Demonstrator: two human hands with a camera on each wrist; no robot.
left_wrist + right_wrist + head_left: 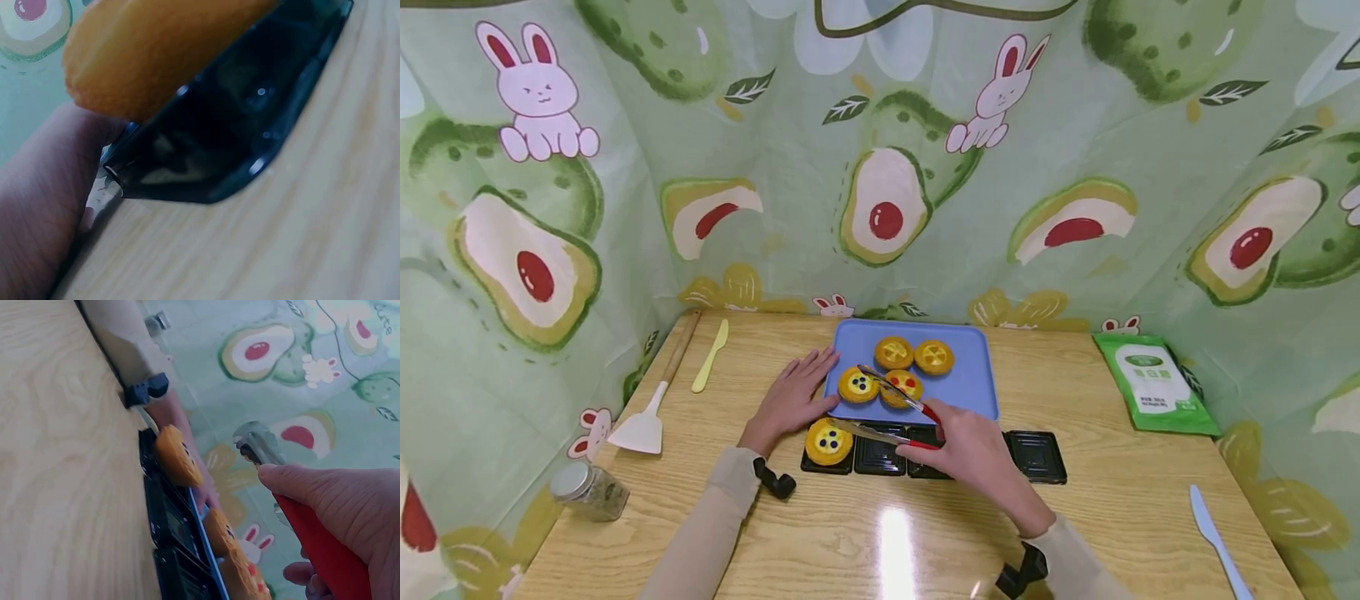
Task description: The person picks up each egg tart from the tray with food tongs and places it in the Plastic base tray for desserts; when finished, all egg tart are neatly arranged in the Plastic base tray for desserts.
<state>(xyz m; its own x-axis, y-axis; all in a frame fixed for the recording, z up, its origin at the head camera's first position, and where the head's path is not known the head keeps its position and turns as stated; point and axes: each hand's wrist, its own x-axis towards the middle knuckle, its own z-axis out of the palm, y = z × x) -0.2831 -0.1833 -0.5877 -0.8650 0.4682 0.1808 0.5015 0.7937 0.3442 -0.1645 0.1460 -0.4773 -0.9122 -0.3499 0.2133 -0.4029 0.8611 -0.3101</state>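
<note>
Wooden table (1112,508): left hand (793,396) lies flat, fingers straight, touching the blue tray's (977,379) left edge; right hand (973,454) grips red-handled tongs (891,412), spread apart, over the tarts (857,385).

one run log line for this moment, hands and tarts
right hand: grips red-handled tongs, open | left hand: flat by blue tray | tart: in black tray

Red-handled metal tongs (891,410) lie slanted in the right hand (973,454), their two arms spread, one tip over the tarts on the blue tray (970,385), the other above the black tray row (1037,457). A yellow tart with dark blue dots (829,441) sits flat in the leftmost black compartment. Four more round tarts (895,369) rest upright on the blue tray
</note>
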